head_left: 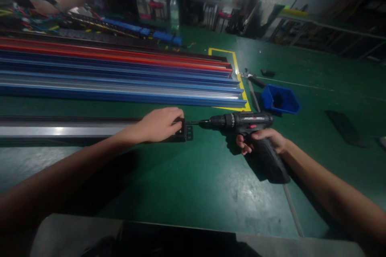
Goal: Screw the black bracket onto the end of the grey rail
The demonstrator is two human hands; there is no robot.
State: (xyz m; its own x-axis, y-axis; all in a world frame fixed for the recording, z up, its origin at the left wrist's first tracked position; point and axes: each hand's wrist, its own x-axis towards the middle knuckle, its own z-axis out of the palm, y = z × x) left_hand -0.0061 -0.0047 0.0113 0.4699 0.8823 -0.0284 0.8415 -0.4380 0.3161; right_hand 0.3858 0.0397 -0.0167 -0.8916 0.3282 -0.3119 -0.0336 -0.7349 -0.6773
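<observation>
Right hand (265, 138): grip clamped around the handle of the black cordless drill (241, 121), held level just above the green surface (196, 180), with a finger by the red trigger. The bit points left, its tip right at the black end cap (187, 132) on the long grey rail (69, 130). Left of the drill, the left hand (161, 123) has its grip closed over that rail end, fingers on the cap. Just beyond the drill sits a blue bin (280, 99), and beyond it to the left lie stacked red and blue profiles (120, 76).

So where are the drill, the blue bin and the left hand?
drill (247, 120): head view, on its black body.
blue bin (286, 108): head view, on its front wall.
left hand (161, 124): head view, back of the hand, gripping the rail (60, 130).
</observation>
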